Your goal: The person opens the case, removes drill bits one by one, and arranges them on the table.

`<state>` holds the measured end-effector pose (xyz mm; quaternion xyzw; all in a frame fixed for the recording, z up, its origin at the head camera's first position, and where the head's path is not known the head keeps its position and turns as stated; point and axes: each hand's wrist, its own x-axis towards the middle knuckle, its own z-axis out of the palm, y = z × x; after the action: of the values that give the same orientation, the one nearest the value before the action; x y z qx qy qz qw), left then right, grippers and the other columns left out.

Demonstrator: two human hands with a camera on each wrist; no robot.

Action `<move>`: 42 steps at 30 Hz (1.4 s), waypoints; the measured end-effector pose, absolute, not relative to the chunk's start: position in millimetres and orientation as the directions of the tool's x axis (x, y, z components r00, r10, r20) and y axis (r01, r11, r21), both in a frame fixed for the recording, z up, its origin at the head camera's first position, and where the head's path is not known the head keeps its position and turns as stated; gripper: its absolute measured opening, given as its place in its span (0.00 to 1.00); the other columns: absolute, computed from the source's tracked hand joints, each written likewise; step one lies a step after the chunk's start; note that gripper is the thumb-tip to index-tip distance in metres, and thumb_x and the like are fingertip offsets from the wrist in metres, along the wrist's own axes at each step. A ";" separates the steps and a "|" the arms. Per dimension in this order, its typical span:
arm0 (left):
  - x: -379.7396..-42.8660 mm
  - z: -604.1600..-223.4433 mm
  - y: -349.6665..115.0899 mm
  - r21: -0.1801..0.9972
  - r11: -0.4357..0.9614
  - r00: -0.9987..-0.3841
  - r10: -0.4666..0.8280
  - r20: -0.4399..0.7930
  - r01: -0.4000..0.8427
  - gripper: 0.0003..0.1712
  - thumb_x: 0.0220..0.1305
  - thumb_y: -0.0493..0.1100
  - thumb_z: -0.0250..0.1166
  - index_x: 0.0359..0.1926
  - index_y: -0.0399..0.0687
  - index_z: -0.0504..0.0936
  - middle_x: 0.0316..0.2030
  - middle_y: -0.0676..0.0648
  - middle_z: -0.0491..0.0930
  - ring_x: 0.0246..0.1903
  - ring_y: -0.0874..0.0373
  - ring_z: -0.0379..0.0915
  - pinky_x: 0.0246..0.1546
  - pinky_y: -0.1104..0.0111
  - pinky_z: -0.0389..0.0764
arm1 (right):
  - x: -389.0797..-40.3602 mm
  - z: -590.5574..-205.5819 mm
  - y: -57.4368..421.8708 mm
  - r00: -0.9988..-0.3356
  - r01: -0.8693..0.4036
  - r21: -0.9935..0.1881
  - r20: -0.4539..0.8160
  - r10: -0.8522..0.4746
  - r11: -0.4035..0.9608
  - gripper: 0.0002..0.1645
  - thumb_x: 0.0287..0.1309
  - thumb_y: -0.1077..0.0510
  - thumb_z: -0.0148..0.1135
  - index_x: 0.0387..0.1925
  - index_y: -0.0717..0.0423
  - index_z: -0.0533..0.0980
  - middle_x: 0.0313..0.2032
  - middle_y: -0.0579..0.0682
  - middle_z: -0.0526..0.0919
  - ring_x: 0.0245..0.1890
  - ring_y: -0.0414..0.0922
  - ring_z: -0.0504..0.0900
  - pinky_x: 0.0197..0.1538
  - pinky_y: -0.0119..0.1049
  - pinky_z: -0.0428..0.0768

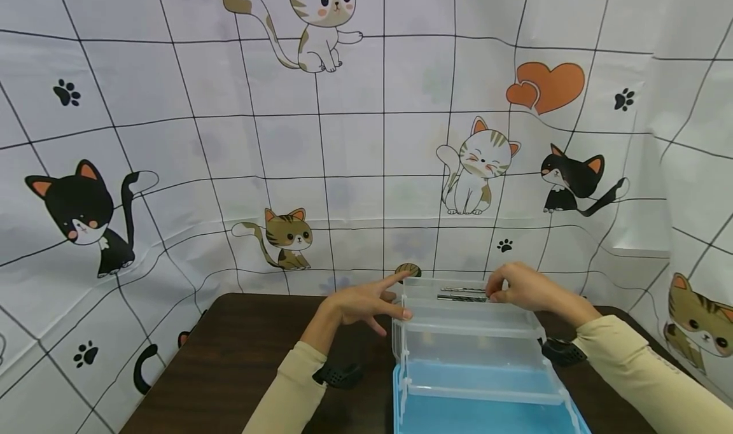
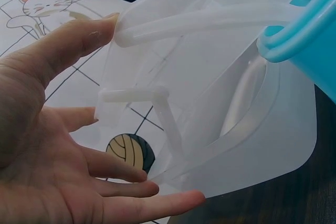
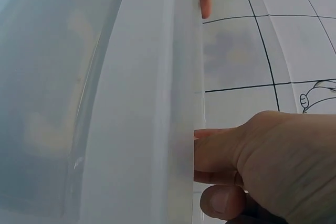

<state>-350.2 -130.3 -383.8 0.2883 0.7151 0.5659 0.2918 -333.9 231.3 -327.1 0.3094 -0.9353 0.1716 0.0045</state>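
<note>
In front of me stands a storage box [image 1: 475, 377] with a light-blue base and clear plastic upper panels. Two thin, dark rods [image 1: 461, 298] with a twisted, drill-bit-like pattern lie side by side at its far top panel. My right hand [image 1: 522, 286] has curled fingers and thumb that pinch at the right end of these rods; in the right wrist view its fingertips are hidden behind the panel edge [image 3: 181, 103]. My left hand [image 1: 366, 300] is spread at the left side of the box, its thumb [image 2: 92, 38] touching the clear panel's edge.
The box stands on a dark wooden table [image 1: 252, 364]. A white grid-lined curtain [image 1: 355, 154] with cartoon cats hangs close behind it and along the sides. Dark wrist devices [image 1: 338, 377] sit below both hands.
</note>
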 end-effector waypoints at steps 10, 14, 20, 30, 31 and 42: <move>-349.6 -386.8 -135.3 0.970 0.220 -0.678 0.729 -0.095 0.100 0.57 0.65 0.49 0.73 0.82 0.67 0.44 0.76 0.28 0.45 0.62 0.44 0.72 0.47 0.43 0.82 | -334.9 -328.9 232.0 -0.778 -0.627 -0.319 0.199 -0.596 0.711 0.02 0.62 0.67 0.69 0.33 0.58 0.84 0.32 0.41 0.82 0.30 0.42 0.78 0.31 0.35 0.78; -350.1 -388.9 -137.2 0.971 0.219 -0.683 0.725 -0.094 0.099 0.57 0.65 0.49 0.73 0.82 0.68 0.44 0.76 0.28 0.44 0.65 0.42 0.68 0.48 0.44 0.82 | -334.4 -327.5 232.1 -0.762 -0.647 -0.313 0.254 -0.595 0.695 0.05 0.60 0.69 0.69 0.33 0.57 0.84 0.31 0.41 0.82 0.30 0.42 0.77 0.30 0.35 0.77; -350.4 -388.0 -136.2 0.970 0.218 -0.680 0.728 -0.087 0.110 0.57 0.65 0.49 0.73 0.82 0.67 0.43 0.76 0.30 0.46 0.72 0.40 0.56 0.58 0.44 0.76 | -328.5 -325.1 243.0 -0.755 -0.653 -0.321 0.334 -0.564 0.686 0.05 0.61 0.69 0.70 0.35 0.57 0.84 0.34 0.42 0.81 0.29 0.39 0.76 0.30 0.36 0.77; -353.1 -383.6 -132.2 0.978 0.185 -0.648 0.757 -0.082 0.092 0.56 0.65 0.49 0.74 0.82 0.70 0.45 0.77 0.30 0.43 0.68 0.40 0.63 0.53 0.47 0.80 | -316.2 -330.5 283.8 -0.730 -0.645 -0.277 0.497 -0.469 0.712 0.07 0.59 0.71 0.70 0.36 0.59 0.84 0.33 0.43 0.80 0.21 0.36 0.68 0.23 0.33 0.70; -353.2 -383.4 -131.9 0.979 0.181 -0.648 0.757 -0.081 0.090 0.56 0.65 0.49 0.74 0.81 0.71 0.46 0.77 0.30 0.43 0.68 0.40 0.64 0.53 0.47 0.80 | -314.9 -331.7 288.5 -0.729 -0.642 -0.271 0.507 -0.460 0.717 0.06 0.59 0.71 0.70 0.36 0.59 0.84 0.33 0.43 0.80 0.21 0.36 0.68 0.23 0.33 0.70; -352.4 -385.4 -128.1 0.984 0.157 -0.653 0.755 -0.066 0.082 0.56 0.65 0.46 0.74 0.82 0.65 0.46 0.76 0.29 0.46 0.65 0.41 0.68 0.51 0.48 0.81 | -300.4 -368.8 349.2 -0.777 -0.518 -0.248 0.536 -0.329 0.819 0.05 0.58 0.70 0.71 0.34 0.58 0.84 0.32 0.44 0.81 0.27 0.35 0.74 0.27 0.35 0.76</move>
<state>-352.4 -128.1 -385.4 0.2979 0.7024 0.5770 0.2915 -300.4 349.2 -368.8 0.2296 -0.9224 0.1946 0.2422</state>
